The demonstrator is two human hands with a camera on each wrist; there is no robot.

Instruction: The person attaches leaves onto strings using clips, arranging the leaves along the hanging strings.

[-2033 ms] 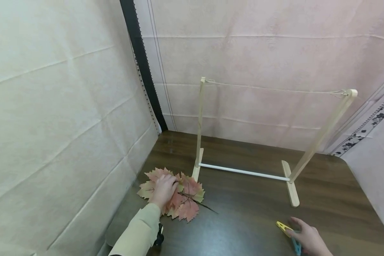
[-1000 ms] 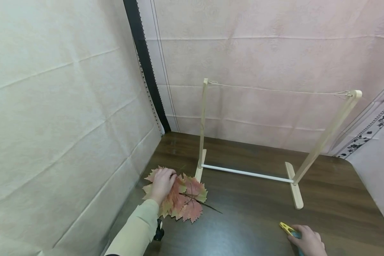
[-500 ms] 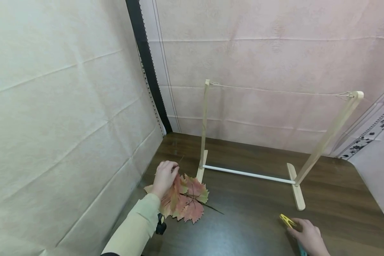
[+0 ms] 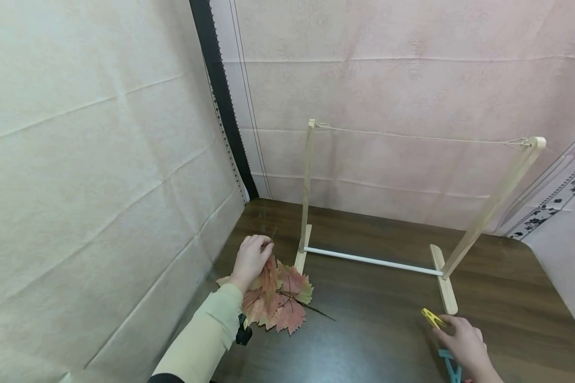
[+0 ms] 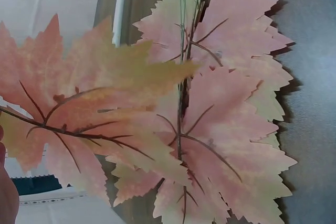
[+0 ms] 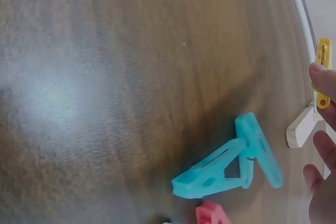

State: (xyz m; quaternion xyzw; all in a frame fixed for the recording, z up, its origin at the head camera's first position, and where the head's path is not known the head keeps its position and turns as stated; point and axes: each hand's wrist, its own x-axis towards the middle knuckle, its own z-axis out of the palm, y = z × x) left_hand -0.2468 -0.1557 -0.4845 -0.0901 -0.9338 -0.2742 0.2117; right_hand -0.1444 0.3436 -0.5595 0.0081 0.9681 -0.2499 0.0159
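In the head view my left hand (image 4: 252, 260) pinches an artificial maple leaf (image 4: 270, 279) by its stem. That leaf (image 5: 79, 114) is raised and tilted over a pile of similar pink and green leaves (image 5: 226, 124) lying on the table. The pile's dark stems point to the right in the head view. My right hand (image 4: 467, 346) holds a yellow clothespin (image 4: 432, 318) between thumb and fingers, above the table. Beneath that hand lie teal clothespins (image 6: 212, 171), touching each other, with a red clothespin (image 6: 211, 213) partly cut off by the frame edge.
A wooden stand (image 4: 489, 207) with two posts stands at the back of the table (image 4: 364, 324). A thin string (image 4: 412, 137) runs between the post tops, and a white rod (image 4: 371, 261) joins the feet. Pale cloth (image 4: 100, 175) hangs at the left, back and right.
My left hand has moved up and away, lifting one leaf off the pile by its stem. My right hand has raised the yellow clothespin away from the teal ones.
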